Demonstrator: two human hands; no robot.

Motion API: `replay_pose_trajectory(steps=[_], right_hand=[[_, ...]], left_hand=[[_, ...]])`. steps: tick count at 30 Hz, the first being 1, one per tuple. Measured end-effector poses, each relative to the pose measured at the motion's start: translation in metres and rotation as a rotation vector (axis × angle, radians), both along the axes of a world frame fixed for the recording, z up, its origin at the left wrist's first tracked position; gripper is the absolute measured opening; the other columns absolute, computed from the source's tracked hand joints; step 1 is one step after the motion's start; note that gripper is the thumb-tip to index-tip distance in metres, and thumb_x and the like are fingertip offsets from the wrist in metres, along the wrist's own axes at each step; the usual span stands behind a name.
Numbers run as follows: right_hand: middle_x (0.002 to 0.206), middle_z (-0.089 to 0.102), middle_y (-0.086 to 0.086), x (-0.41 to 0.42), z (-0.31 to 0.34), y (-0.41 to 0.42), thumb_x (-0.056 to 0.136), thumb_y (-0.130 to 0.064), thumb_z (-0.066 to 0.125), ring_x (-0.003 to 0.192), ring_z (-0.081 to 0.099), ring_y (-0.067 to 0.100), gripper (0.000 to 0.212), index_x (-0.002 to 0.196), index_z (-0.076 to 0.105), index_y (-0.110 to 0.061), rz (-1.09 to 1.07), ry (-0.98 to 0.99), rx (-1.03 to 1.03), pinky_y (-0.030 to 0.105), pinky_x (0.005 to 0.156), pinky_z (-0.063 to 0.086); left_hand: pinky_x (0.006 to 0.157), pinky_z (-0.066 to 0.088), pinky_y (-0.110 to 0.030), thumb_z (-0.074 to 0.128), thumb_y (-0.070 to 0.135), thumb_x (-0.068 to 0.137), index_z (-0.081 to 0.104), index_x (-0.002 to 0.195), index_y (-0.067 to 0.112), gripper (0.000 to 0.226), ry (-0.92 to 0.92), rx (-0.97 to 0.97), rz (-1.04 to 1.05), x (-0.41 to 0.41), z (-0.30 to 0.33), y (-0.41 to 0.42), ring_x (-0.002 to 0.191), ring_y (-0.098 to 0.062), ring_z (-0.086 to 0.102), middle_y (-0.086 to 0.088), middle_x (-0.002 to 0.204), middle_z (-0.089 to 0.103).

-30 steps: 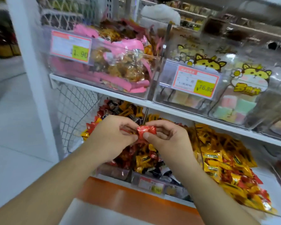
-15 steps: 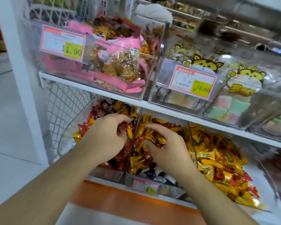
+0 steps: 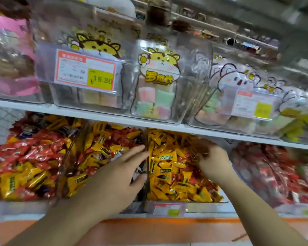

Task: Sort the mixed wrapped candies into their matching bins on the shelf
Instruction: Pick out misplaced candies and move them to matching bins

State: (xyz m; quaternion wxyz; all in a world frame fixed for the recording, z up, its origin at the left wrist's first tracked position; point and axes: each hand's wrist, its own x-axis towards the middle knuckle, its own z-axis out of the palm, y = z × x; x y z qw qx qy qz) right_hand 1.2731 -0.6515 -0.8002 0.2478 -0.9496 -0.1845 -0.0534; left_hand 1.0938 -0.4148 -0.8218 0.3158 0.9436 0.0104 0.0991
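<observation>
Candies [image 3: 169,167] fill the clear bins on the lower shelf, both hands down among them.
Yellow wrappers heap in the middle bin [image 3: 167,207], mixed red and yellow in the two bins to its left, red ones [image 3: 274,173] in the bin at far right. Left hand [image 3: 117,176] lies flat over the pile beside the divider [image 3: 146,167], fingers straight and spread, holding nothing. Right hand [image 3: 212,162] is blurred, fingers curled down into the yellow and red candies; whether it grips one I cannot tell. Above, marshmallow packs [image 3: 158,89] stand behind a price tag [image 3: 85,71].
</observation>
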Motion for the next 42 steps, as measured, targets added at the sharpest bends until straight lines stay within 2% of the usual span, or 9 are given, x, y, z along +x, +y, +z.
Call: replay_pose_trajectory(steps=[8,12,16,18,23,29,35,39,42], right_hand=[[0.134,0.068,0.0,0.031,-0.026,0.002,0.094,-0.017,0.067,0.125,0.061,0.026,0.047,0.139,0.062,-0.031,0.078,0.094,-0.194,0.03,0.101,0.047],[0.115,0.073,-0.003,0.036,-0.035,0.001,0.088,-0.011,0.069,0.11,0.067,0.021,0.041,0.126,0.071,-0.027,0.059,0.054,-0.138,0.026,0.092,0.051],[0.094,0.07,-0.007,0.039,-0.042,0.002,0.084,-0.008,0.073,0.091,0.067,0.016,0.028,0.107,0.076,-0.024,0.04,0.011,-0.111,0.024,0.08,0.052],[0.089,0.069,-0.009,0.038,-0.042,-0.001,0.084,-0.008,0.076,0.086,0.066,0.015,0.021,0.098,0.077,-0.024,0.025,-0.003,-0.06,0.025,0.08,0.054],[0.08,0.069,-0.014,0.021,-0.022,-0.009,0.086,-0.011,0.079,0.074,0.062,-0.003,0.017,0.091,0.079,-0.027,0.002,-0.045,0.146,0.005,0.06,0.04],[0.074,0.069,0.0,-0.038,0.017,0.024,0.086,-0.008,0.081,0.069,0.061,0.007,0.016,0.086,0.08,-0.024,0.183,0.177,0.499,0.015,0.067,0.049],[0.084,0.077,0.001,-0.096,0.031,0.081,0.087,-0.008,0.08,0.081,0.072,0.02,0.012,0.093,0.079,-0.019,0.435,0.31,0.576,0.03,0.075,0.061],[0.093,0.077,-0.002,-0.113,0.028,0.103,0.087,-0.003,0.079,0.088,0.073,0.011,0.023,0.106,0.076,-0.016,0.444,0.383,0.627,0.022,0.078,0.059],[0.096,0.074,-0.003,-0.121,0.02,0.112,0.092,-0.005,0.075,0.089,0.071,0.009,0.02,0.107,0.074,-0.018,0.435,0.374,0.542,0.022,0.079,0.059]], left_hand=[[0.114,0.039,-0.022,0.04,0.06,0.102,0.002,0.156,0.061,0.066,0.027,-0.017,0.012,0.007,-0.014,-0.014,0.147,0.009,0.025,0.044,0.16,0.006],[0.103,0.038,-0.014,0.039,0.06,0.101,0.005,0.155,0.063,0.064,0.023,-0.009,0.011,0.007,-0.011,-0.015,0.142,0.012,0.029,0.047,0.157,0.006],[0.113,0.024,-0.013,0.039,0.06,0.101,0.007,0.156,0.061,0.064,0.017,0.005,0.017,0.007,-0.012,-0.014,0.142,0.017,0.015,0.045,0.157,0.009],[0.111,0.021,-0.009,0.04,0.059,0.101,0.008,0.157,0.06,0.064,0.021,0.021,0.021,0.007,-0.012,-0.014,0.139,0.02,0.012,0.045,0.156,0.01],[0.105,0.014,-0.003,0.044,0.057,0.102,0.013,0.157,0.059,0.063,0.02,0.024,0.026,0.006,-0.012,-0.011,0.135,0.023,0.011,0.044,0.156,0.013],[0.097,0.024,-0.002,0.061,0.046,0.099,0.042,0.149,0.052,0.054,-0.07,-0.035,0.071,0.002,0.003,-0.01,0.131,0.015,0.035,0.04,0.148,0.034],[0.08,0.052,-0.012,0.075,0.041,0.092,0.064,0.121,0.047,0.031,-0.146,-0.245,0.191,-0.017,0.026,0.005,0.099,0.014,0.063,0.033,0.099,0.069],[0.067,0.051,-0.013,0.074,0.044,0.091,0.067,0.103,0.045,0.014,-0.137,-0.148,0.324,-0.041,0.042,0.032,0.082,0.006,0.066,0.027,0.088,0.069],[0.063,0.054,-0.03,0.075,0.04,0.09,0.066,0.1,0.042,0.014,-0.129,0.009,0.47,-0.057,0.049,0.065,0.067,-0.005,0.064,0.023,0.085,0.065]])
